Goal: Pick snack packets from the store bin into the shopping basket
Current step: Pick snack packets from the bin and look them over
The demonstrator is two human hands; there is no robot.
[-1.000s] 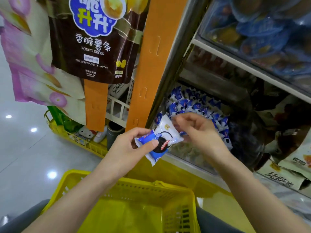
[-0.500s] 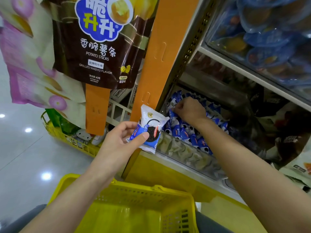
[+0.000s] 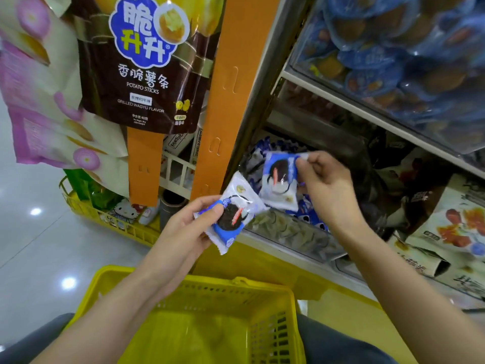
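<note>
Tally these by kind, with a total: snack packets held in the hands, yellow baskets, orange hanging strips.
Held snack packets: 2, the left packet in the left hand, the right packet in the right hand.
Yellow baskets: 2, the shopping basket and the floor basket.
Orange hanging strips: 2, the wide strip and the narrow strip.
Total: 6.
</note>
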